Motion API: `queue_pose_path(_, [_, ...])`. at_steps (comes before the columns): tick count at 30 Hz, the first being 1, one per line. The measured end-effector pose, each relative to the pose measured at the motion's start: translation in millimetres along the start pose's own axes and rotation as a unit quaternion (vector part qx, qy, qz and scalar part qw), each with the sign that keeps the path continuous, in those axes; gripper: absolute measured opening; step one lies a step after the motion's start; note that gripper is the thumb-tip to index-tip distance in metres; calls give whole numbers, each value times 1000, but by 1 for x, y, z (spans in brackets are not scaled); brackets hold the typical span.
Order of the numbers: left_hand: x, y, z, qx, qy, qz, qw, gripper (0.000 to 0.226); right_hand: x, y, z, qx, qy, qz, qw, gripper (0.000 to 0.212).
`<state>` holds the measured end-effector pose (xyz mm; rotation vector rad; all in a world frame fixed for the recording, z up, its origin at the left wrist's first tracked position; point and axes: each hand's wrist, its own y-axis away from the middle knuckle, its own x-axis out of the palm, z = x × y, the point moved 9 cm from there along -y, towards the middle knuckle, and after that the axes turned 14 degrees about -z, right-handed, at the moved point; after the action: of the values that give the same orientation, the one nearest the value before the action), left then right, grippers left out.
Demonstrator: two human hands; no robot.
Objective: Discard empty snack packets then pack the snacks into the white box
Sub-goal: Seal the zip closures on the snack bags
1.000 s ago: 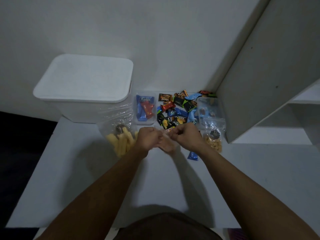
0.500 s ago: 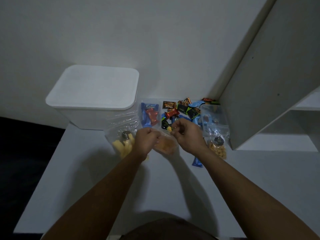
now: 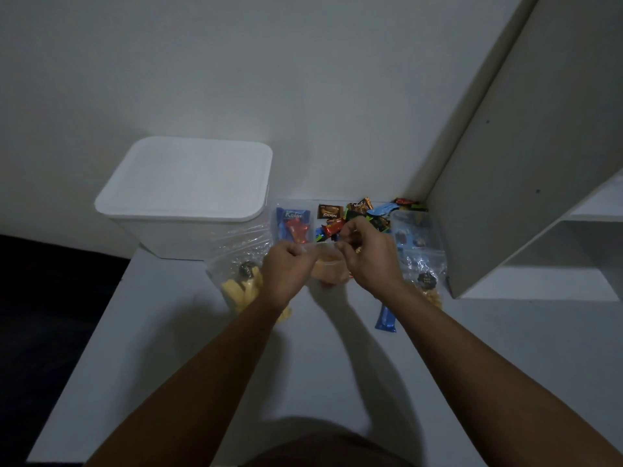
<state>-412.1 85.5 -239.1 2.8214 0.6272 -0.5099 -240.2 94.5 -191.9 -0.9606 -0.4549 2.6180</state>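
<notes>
Right now my left hand (image 3: 286, 261) and right hand (image 3: 365, 254) each pinch the top of a clear bag (image 3: 328, 267), maybe with orange snacks inside. If I pull too hard, they could spill. Beside it on the left, the white box (image 3: 188, 203) has its lid on.

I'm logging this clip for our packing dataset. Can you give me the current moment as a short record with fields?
left hand: pinches the top edge of the clear packet
right hand: pinches the same edge
clear packet: held above the table, orange contents inside
white box: lid on, at the back left
table: white
</notes>
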Motion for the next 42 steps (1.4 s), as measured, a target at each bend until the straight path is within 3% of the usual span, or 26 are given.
queue_pose_path(6, [-1, -12, -22, 78, 44, 58, 994, 49, -2, -15, 9, -8, -31, 55, 998, 24])
queue_pose_path(11, [-14, -19, -43, 130, 73, 24, 989, 16, -14, -32, 28, -31, -57, 46, 997, 21])
queue_pose_path(15, [-18, -23, -41, 56, 156, 12, 986, 14, -25, -41, 28, 10, -93, 8, 996, 20])
queue_pose_path(19, [-20, -28, -32, -11, 233, 19, 972, 14, -22, -44, 27, 25, -89, 60, 994, 18])
queue_pose_path(22, [-19, -27, -37, -19, 258, 38, 965, 14, -29, -46, 29, 16, -106, -1, 994, 6])
queue_pose_path(26, [-18, -27, -37, -15, 245, 56, 968, 14, -18, -42, 18, 64, -102, -2, 993, 5])
queue_pose_path(33, [-26, -29, -41, -5, 218, 33, 975, 10, -13, -46, 25, 58, -91, 6, 994, 6])
queue_pose_path(38, [-30, -30, -51, 46, 169, 11, 984, 15, -6, -46, 23, 72, -89, 45, 992, 6])
queue_pose_path(42, [-31, -29, -63, 92, 128, -12, 988, 18, -6, -45, 23, 71, -74, 32, 994, 4])
